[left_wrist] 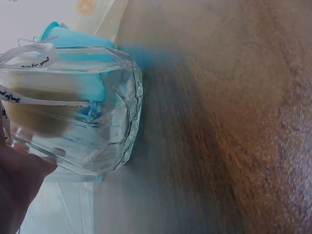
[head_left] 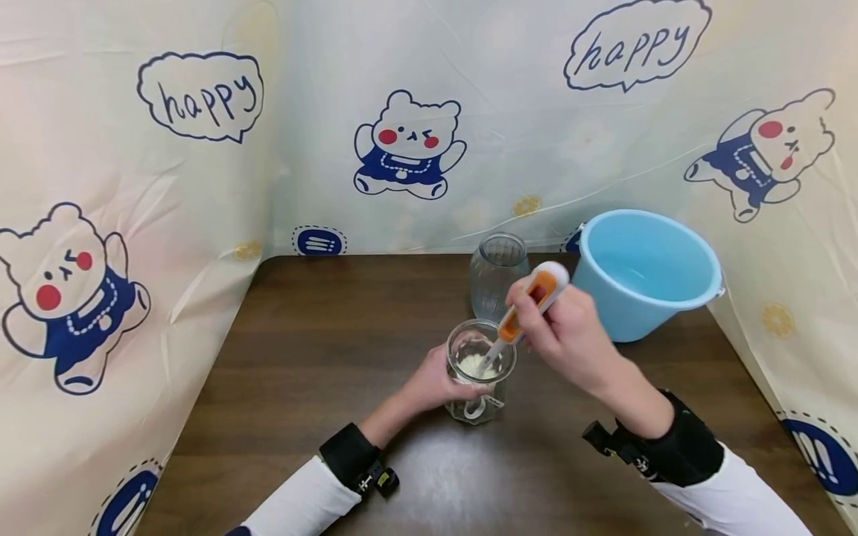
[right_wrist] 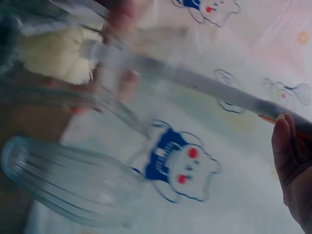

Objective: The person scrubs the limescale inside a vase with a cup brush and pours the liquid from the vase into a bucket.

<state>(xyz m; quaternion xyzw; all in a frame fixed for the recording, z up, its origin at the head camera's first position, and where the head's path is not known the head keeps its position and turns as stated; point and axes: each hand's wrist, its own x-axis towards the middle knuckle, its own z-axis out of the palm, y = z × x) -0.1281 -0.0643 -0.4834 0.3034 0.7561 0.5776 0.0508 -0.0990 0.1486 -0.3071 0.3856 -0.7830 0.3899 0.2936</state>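
Observation:
A clear faceted glass jar (head_left: 462, 411) with a white printed ribbon (left_wrist: 29, 96) is upright near the middle of the table. My left hand (head_left: 429, 383) grips its side. From above, my right hand (head_left: 570, 335) holds a bottle brush (head_left: 544, 283) by its orange and white handle, slanting into the mouth. Inside the jar is the brush's cream bristle head (right_wrist: 58, 53). In the left wrist view the jar's thick base shows close up, the bristles blurred behind the glass. Part of the left hand's fingers is hidden by the jar in the head view.
Just behind the jar stands a ribbed clear glass vase (head_left: 492, 279). A light blue bucket (head_left: 643, 316) is at the back right, beyond my right hand. Printed cloth (head_left: 302, 149) hangs round the back and sides of the brown wooden table (head_left: 335, 320).

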